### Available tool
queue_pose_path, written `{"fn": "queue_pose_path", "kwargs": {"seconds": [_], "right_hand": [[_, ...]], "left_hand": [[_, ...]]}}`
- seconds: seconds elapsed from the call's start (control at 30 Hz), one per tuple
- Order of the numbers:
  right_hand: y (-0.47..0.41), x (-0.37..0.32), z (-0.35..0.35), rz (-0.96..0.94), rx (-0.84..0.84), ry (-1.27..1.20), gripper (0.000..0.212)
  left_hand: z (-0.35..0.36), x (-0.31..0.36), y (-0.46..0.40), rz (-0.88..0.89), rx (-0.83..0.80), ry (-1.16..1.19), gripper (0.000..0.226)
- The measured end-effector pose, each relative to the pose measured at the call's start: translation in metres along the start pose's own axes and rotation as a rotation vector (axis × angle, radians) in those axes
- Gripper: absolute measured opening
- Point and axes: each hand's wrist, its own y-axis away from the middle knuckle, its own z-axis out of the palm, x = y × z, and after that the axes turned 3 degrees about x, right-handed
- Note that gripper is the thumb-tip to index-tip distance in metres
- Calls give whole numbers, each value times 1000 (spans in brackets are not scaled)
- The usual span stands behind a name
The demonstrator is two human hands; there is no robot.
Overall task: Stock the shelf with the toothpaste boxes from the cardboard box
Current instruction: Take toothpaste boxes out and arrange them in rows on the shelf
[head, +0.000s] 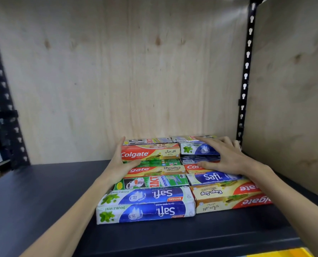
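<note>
Glossy card toothpaste boxes (148, 204), matt dark shelf (43, 201), plywood back (126, 71).

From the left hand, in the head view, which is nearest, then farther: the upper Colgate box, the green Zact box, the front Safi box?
1. Upper Colgate box: touched by the left hand, rear left.
2. Green Zact box: middle, just below.
3. Front Safi box: at the stack's front.

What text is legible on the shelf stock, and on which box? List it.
"Colgate": red-and-yellow box under the left hand.
"Safi", "DOUBLE MINT", "BAHARU", upside down: two front-left blue boxes.
"Safi": blue box below the right hand.
"Whitening": green box.
"DOUBLE MINT", inverted: box under right fingers.
"...gate", inverted: front-right box.
Script lettering, barcode digits, small print: too blurred to read.
</note>
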Motion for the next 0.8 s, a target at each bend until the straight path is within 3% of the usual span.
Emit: {"fn": "queue_pose_path", "kwargs": {"seconds": [0.33,0.8], "right_hand": [[-8,19,5,85,-44,16,96],[10,27,-13,134,-24,5,88]], "left_hand": [[7,-6,-8,12,38,0,99],[43,7,-9,25,61,-16,98]]}}
